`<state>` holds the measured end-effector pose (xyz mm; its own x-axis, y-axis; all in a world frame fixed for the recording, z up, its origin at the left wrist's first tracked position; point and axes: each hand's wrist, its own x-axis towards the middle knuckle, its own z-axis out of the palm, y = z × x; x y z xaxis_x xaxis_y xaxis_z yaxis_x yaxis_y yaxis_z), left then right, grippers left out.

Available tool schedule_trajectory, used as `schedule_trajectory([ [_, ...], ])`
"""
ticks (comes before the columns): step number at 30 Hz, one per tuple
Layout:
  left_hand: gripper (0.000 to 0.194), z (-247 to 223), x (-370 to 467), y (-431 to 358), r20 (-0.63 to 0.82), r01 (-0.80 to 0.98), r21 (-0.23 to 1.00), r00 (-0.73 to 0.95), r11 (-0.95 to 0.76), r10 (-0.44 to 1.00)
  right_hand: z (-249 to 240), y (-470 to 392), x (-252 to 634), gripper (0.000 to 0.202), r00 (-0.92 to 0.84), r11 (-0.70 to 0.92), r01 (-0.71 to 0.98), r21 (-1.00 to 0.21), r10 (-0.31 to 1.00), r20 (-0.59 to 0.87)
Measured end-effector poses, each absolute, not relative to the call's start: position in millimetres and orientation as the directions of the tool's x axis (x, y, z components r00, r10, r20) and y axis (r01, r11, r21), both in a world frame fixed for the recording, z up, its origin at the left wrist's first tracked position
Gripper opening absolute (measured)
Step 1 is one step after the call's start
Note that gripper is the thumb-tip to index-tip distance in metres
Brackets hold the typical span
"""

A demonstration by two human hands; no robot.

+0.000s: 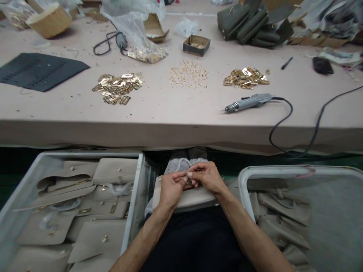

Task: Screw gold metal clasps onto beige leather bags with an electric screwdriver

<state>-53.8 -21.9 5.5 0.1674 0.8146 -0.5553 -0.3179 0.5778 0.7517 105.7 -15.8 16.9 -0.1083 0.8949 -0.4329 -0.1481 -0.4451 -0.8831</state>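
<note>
A light beige bag (195, 201) rests on the person's lap below the table edge. Over its upper part my left hand (172, 189) and my right hand (206, 176) meet, fingertips nearly touching. Both are closed in a pinch around something small at the bag's top, with a glint of metal between them. What exactly the fingers hold is hidden. Clear plastic wrap (178, 165) lies just behind the hands.
Left stands a crate (138, 181) of beige bags; right, another crate (244, 177) with bags. On the table (159, 111) are gold plates (117, 87), tiny screws (188, 73), gold parts (245, 77), an electric screwdriver (249, 102) with a hanging cord, and dark bags (252, 24).
</note>
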Motion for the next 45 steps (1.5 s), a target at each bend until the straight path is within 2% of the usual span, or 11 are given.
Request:
schedule_trajectory([
  [7, 0.034, 4, -56, -22, -0.544, -0.305, 0.757, 0.197, 0.578, 0.816, 9, -16, 103, 0.025, -0.097, -0.463, -0.068, -0.884, 0.885, -0.456],
  [23, 0.036, 8, -56, -26, -0.550, -0.216, 0.783, 0.201, 0.584, 0.811, 6, -15, 104, 0.031, -0.065, -0.485, -0.051, -0.873, 0.874, -0.482],
  [33, 0.030, 3, -58, -30, -0.529, -0.211, 0.799, 0.201, 0.564, 0.825, 9, -17, 109, 0.030, -0.136, -0.473, -0.029, -0.881, 0.875, -0.465],
  [40, 0.045, 5, -55, -32, -0.533, -0.251, 0.791, 0.167, 0.558, 0.830, 1, -21, 109, 0.023, -0.101, -0.443, 0.042, -0.895, 0.890, -0.445],
  [45, 0.046, 4, -52, -32, -0.540, -0.237, 0.795, 0.145, 0.559, 0.829, -4, -23, 110, 0.017, -0.096, -0.405, 0.080, -0.911, 0.906, -0.412],
])
